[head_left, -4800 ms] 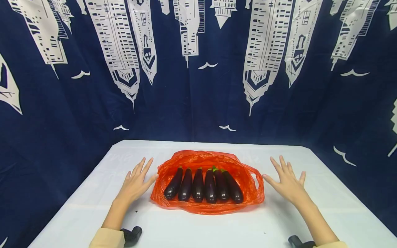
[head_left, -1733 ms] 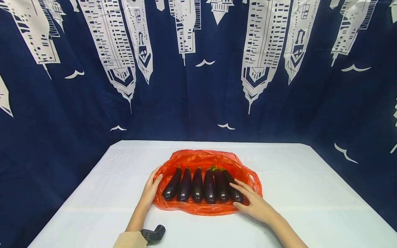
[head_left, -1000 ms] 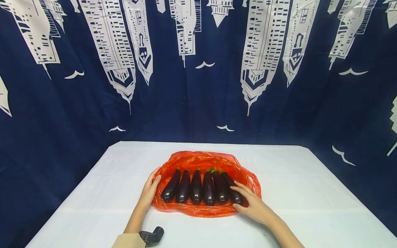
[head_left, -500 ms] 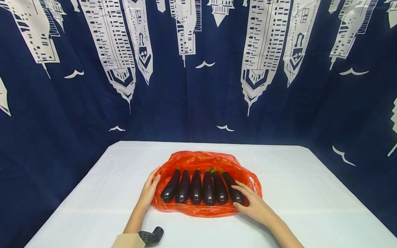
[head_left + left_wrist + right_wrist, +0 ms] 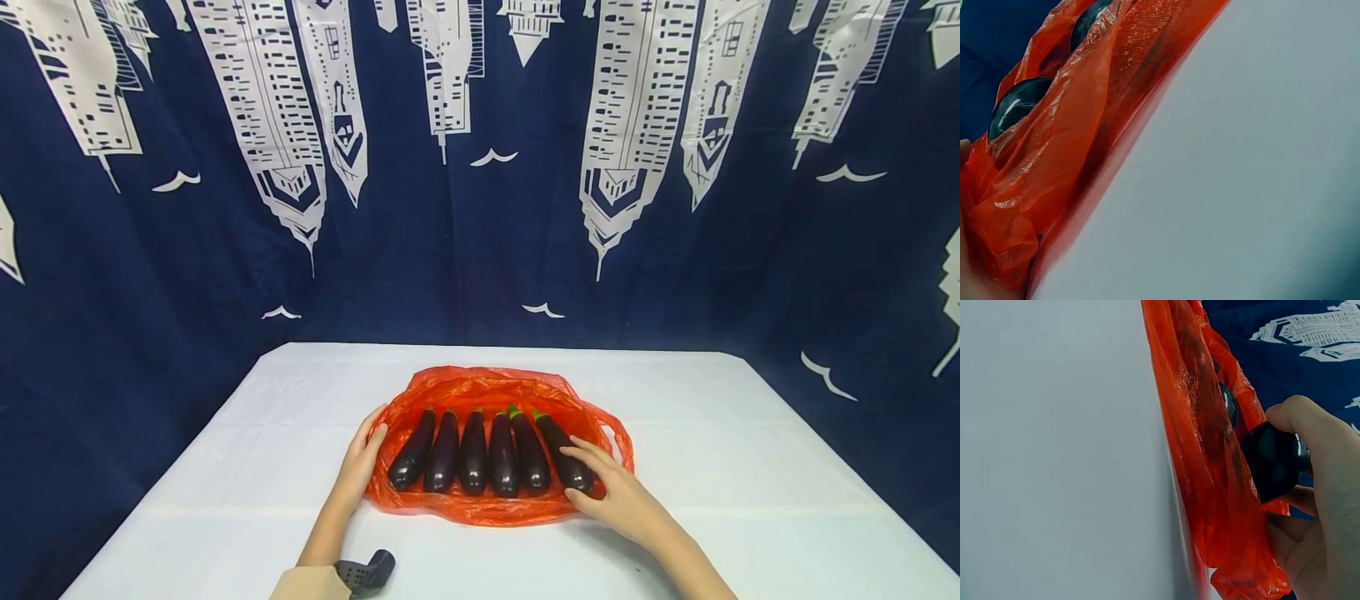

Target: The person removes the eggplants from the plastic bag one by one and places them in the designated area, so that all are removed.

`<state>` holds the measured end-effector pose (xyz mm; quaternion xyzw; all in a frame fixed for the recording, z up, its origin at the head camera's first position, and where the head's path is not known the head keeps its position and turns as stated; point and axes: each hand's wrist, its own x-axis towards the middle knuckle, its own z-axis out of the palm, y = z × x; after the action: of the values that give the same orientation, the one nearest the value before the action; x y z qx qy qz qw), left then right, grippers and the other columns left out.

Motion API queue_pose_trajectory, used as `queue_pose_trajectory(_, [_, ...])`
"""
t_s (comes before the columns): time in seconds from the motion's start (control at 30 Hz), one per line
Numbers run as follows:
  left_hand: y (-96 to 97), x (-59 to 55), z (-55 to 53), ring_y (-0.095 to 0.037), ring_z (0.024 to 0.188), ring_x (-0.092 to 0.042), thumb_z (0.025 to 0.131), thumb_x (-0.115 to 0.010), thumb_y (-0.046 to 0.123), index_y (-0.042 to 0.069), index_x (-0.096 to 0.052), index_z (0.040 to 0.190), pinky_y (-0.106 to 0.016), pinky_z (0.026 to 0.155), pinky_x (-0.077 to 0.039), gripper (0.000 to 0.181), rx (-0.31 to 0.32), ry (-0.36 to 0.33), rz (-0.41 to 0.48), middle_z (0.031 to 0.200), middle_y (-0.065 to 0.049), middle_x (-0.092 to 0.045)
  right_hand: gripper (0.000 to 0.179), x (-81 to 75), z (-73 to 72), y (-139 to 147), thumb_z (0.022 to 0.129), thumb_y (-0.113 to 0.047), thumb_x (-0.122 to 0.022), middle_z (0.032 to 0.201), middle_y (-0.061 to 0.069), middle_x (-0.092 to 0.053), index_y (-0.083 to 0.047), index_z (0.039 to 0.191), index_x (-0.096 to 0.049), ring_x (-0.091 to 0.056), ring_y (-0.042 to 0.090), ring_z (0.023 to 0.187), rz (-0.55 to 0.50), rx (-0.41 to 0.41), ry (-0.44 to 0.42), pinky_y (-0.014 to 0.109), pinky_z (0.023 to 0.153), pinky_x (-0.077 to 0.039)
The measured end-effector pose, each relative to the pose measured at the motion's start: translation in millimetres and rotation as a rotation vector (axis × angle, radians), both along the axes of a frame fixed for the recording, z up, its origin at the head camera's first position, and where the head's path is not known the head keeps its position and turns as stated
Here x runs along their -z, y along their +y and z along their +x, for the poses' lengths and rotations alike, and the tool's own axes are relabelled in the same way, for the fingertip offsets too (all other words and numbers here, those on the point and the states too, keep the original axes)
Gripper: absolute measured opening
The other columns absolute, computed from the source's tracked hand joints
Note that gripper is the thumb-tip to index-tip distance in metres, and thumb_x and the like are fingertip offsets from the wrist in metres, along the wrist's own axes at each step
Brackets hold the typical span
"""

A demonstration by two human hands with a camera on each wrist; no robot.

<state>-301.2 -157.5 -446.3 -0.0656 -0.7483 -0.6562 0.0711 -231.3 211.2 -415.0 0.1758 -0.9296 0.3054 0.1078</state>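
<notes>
Several dark purple eggplants [image 5: 474,454] lie side by side in an opened red plastic bag [image 5: 495,513], green stem ends pointing away. My left hand [image 5: 358,467] holds the bag's left side, its thumb near the rim; only a sliver of it shows in the left wrist view, against the crumpled red film [image 5: 1079,137]. At the other end, my right hand [image 5: 622,504] grips the rightmost eggplant [image 5: 553,439] near its rounded bottom. The right wrist view has that eggplant's dark end [image 5: 1272,462] between thumb and fingers, with the bag's wall beside it.
The bag sits mid-way on a white table [image 5: 225,492]. A dark blue curtain [image 5: 450,250] with white building prints hangs behind and beside the table. A black strap device [image 5: 366,573] is on my left wrist.
Both hands came in from beside the bag; the left took its side, the right took the rightmost eggplant. Over the last second that eggplant has shifted slightly right, away from its neighbour.
</notes>
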Motion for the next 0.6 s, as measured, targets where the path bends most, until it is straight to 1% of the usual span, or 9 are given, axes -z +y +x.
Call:
queue_pose_trajectory(0.13, [-1.3, 2.4, 0.3, -0.030, 0.136, -0.025, 0.096, -0.041, 0.037, 0.015, -0.032, 0.141, -0.052, 0.111, -0.019, 0.051, -0.004, -0.008, 0.002, 0.147, -0.010, -0.030, 0.051, -3.5, 1.8, -1.1, 0.079, -0.034, -0.067, 0.141, 0.005, -0.042, -0.026, 0.127, -0.051, -0.044, 0.033, 0.124, 0.012, 0.000, 0.012, 0.062, 0.091, -0.039])
queue_pose_trajectory(0.23, [-1.7, 2.9, 0.4, -0.030, 0.136, -0.026, 0.096, -0.041, 0.037, 0.015, -0.032, 0.141, -0.052, 0.111, -0.020, 0.051, -0.005, -0.001, 0.001, 0.147, -0.010, -0.031, 0.051, -5.7, 2.9, -1.4, 0.079, -0.034, -0.067, 0.140, 0.006, -0.042, -0.025, 0.127, -0.051, -0.045, 0.034, 0.123, 0.023, -0.001, 0.021, 0.062, 0.090, -0.040])
queue_pose_trajectory(0.43, [-1.1, 1.8, -0.2, -0.030, 0.136, -0.025, 0.096, -0.041, 0.037, 0.014, -0.032, 0.141, -0.052, 0.111, -0.019, 0.051, -0.011, 0.009, -0.004, 0.147, -0.010, -0.030, 0.050, -10.8, 5.6, -1.5, 0.079, -0.033, -0.067, 0.140, 0.005, -0.044, -0.026, 0.126, -0.052, -0.047, 0.035, 0.122, 0.031, 0.008, 0.050, 0.064, 0.089, -0.039])
queue_pose_trajectory(0.6, [0.5, 0.6, 0.9, -0.032, 0.136, -0.025, 0.096, -0.040, 0.035, 0.013, -0.032, 0.141, -0.052, 0.111, -0.019, 0.050, -0.014, 0.005, -0.015, 0.147, -0.012, -0.030, 0.049, -15.4, 9.4, -1.5, 0.079, -0.032, -0.067, 0.138, 0.005, -0.045, -0.026, 0.125, -0.053, -0.047, 0.035, 0.121, 0.029, -0.005, 0.077, 0.065, 0.088, -0.038])
